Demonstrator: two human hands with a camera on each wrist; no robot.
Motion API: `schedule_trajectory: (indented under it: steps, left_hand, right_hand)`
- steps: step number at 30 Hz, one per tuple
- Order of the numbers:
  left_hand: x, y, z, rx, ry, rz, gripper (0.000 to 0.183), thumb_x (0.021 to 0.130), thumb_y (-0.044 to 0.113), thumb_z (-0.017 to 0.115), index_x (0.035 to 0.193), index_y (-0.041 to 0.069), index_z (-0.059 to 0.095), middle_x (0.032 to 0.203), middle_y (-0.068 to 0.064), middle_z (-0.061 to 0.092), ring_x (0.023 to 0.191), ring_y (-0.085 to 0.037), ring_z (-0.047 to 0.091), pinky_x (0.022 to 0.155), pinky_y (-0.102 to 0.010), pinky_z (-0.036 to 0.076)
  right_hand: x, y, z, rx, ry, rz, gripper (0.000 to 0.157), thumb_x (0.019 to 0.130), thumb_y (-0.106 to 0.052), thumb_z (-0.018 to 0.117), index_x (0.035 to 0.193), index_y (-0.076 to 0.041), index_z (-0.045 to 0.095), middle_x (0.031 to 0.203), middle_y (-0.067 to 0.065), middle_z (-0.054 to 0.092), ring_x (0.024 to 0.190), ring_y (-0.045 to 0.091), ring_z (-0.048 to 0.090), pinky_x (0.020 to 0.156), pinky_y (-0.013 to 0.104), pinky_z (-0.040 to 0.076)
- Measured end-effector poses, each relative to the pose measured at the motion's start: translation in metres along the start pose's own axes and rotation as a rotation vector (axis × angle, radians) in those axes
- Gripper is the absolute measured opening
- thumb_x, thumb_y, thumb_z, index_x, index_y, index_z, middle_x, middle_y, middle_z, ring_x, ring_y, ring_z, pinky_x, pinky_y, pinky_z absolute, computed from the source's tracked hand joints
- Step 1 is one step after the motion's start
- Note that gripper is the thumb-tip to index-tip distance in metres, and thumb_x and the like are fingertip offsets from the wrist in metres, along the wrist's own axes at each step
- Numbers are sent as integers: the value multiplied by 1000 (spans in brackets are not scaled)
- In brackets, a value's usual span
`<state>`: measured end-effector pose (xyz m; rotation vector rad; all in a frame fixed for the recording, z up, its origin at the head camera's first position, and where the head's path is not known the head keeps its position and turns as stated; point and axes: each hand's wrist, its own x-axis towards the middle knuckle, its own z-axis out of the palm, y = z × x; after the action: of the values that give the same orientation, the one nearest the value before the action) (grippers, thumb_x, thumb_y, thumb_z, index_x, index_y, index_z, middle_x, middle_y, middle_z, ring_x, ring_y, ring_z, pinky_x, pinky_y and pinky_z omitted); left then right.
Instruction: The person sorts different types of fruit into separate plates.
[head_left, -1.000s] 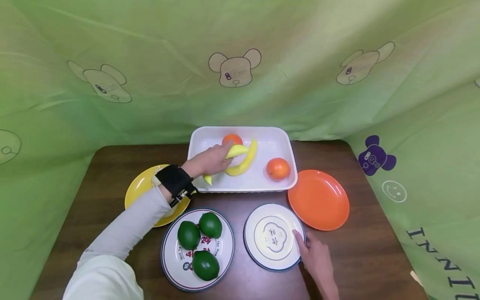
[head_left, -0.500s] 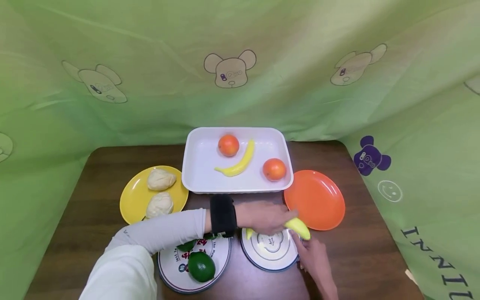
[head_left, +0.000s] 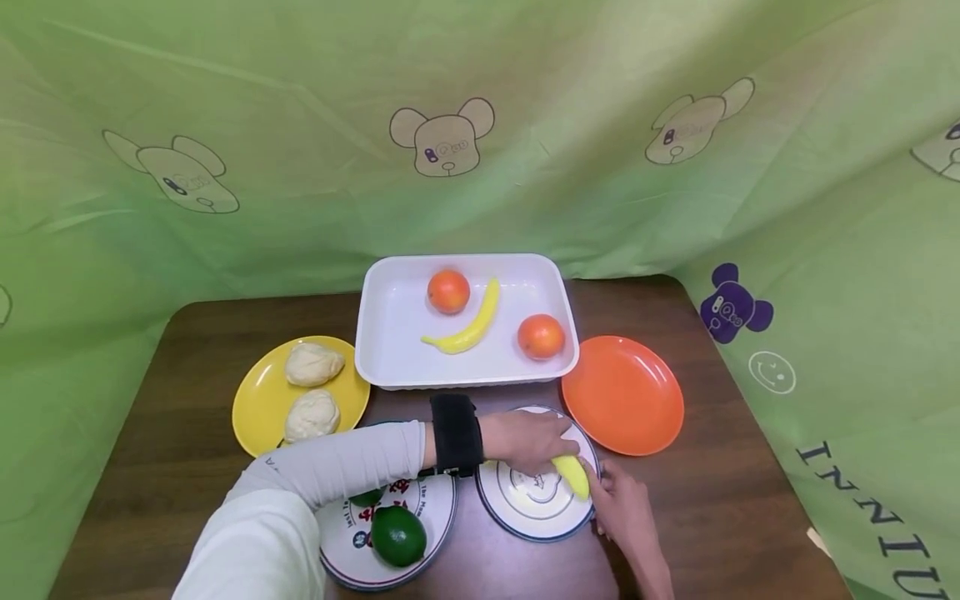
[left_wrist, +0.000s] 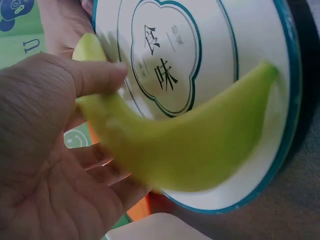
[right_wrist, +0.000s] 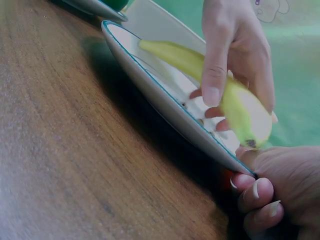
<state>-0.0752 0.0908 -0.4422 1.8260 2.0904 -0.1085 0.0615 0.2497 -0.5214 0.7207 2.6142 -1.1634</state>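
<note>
My left hand (head_left: 528, 440) holds a yellow banana (head_left: 572, 477) low over a white plate (head_left: 528, 507) with a blue-green rim. In the left wrist view the thumb lies across one end of the banana (left_wrist: 190, 150), and its other end reaches toward the plate's far rim. My right hand (head_left: 624, 504) grips the plate's right edge, thumb on top and fingers curled below the rim, as the right wrist view shows. There the banana's blunt end (right_wrist: 247, 115) hangs just above the right thumb.
Behind stands a white tray (head_left: 390, 350) with a banana (head_left: 471, 329) and two orange round fruits (head_left: 448, 292). An orange plate (head_left: 622, 396) lies right; a yellow plate (head_left: 258, 400) with two pale lumps lies left. Green fruits (head_left: 398, 536) sit on another plate (head_left: 442, 533), partly under my left arm.
My left hand has lifted a banana out of the white tray and carried it right and nearer, over the white plate. The right hand has stayed at the plate's edge.
</note>
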Motion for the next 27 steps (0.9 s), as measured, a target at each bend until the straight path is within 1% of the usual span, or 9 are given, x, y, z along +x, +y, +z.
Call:
schedule_trajectory:
  steps: [2, 4, 7, 10, 13, 16, 20, 23, 27]
  left_hand:
    - [-3, -2, -3, 22, 14, -3, 40, 91, 33, 59, 129, 28, 48, 110, 2, 46, 91, -9, 42, 79, -21, 40]
    - [-7, -5, -10, 38, 53, -4, 40, 92, 33, 58, 130, 26, 48, 110, 3, 47, 91, -9, 42, 79, -21, 41]
    - [-18, -17, -28, 55, 175, -34, 30, 94, 30, 54, 122, 20, 54, 105, 3, 51, 87, -10, 46, 75, -23, 44]
    - [-33, -39, -48, 9, 323, -132, 21, 94, 25, 52, 111, 15, 56, 96, 0, 53, 77, -12, 50, 66, -25, 47]
    - [-43, -66, -64, -79, 400, -281, 21, 93, 22, 51, 112, 12, 54, 93, -3, 48, 70, -14, 49, 54, -26, 47]
    - [-46, -93, -74, -130, 394, -438, 34, 92, 24, 52, 123, 11, 46, 101, -8, 46, 73, -18, 50, 52, -28, 47]
    - [-40, -119, -74, -133, 318, -619, 57, 90, 31, 55, 138, 12, 29, 121, -18, 40, 88, -28, 49, 56, -32, 48]
    - [-32, -129, -65, -151, 256, -701, 68, 89, 33, 57, 142, 13, 20, 126, -21, 36, 90, -31, 49, 56, -32, 49]
    - [-26, -138, -50, -231, 184, -762, 73, 87, 30, 61, 143, 13, 18, 122, -23, 38, 79, -28, 52, 53, -31, 47]
  right_hand:
    - [1, 0, 0, 0, 0, 2, 63, 83, -69, 48, 103, -9, 55, 55, 2, 54, 40, 19, 50, 39, 30, 43]
    - [1, 0, -1, 1, 2, 3, 67, 79, -74, 45, 101, -11, 55, 55, 2, 54, 40, 19, 50, 39, 29, 43]
    - [2, 0, -1, 1, 5, 4, 65, 81, -72, 46, 100, -10, 54, 54, 1, 54, 39, 20, 49, 38, 29, 42]
    - [1, -1, 0, 2, 4, 14, 63, 82, -70, 47, 100, -11, 53, 55, 2, 54, 40, 20, 49, 38, 29, 42]
    - [1, 1, 0, 10, 2, 31, 62, 82, -70, 49, 100, -11, 54, 56, 3, 54, 41, 20, 50, 39, 30, 42]
    - [0, 4, -2, 18, 9, 36, 60, 82, -68, 50, 97, -11, 54, 55, 3, 53, 40, 21, 49, 38, 29, 42]
    - [-1, 8, -2, 25, 24, 31, 58, 83, -67, 50, 92, -10, 53, 52, 2, 52, 38, 21, 48, 36, 28, 39]
    - [-1, 7, -1, 32, 29, 37, 58, 83, -67, 51, 91, -10, 53, 52, 2, 53, 38, 21, 48, 35, 28, 39]
    - [0, 5, 1, 35, 27, 36, 58, 83, -68, 51, 90, -11, 53, 53, 2, 52, 38, 20, 48, 36, 28, 40]
